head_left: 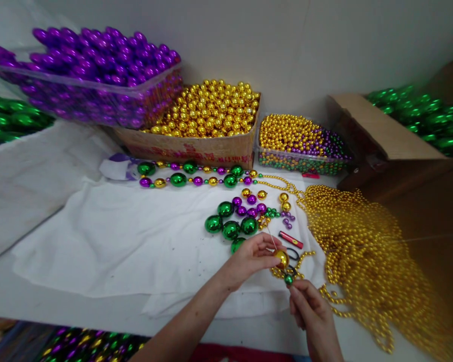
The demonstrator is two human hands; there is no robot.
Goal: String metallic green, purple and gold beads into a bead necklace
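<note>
My left hand (251, 259) pinches a large shiny gold bead (281, 259) between thumb and fingers. A thin string (272, 238) rises from beside that bead. Just below, my right hand (310, 304) has its thumb and finger closed at a small green bead (288, 279). Black loops that look like scissor handles (293, 254) lie behind the gold bead, partly hidden, with a short gold bead strand (307, 255) around them. A red tube-shaped item (290, 240) rests beyond. Large green beads (231, 230), purple beads (241, 210) and small green beads (272, 212) lie loose nearby.
A strung necklace (178, 179) stretches across the white cloth (109, 241). A heap of gold bead chain (362, 251) covers the right side. Behind stand a purple-bead bin (136, 91), a gold-bead carton (196, 148), a mixed-bead tub (302, 160) and a cardboard box (388, 130).
</note>
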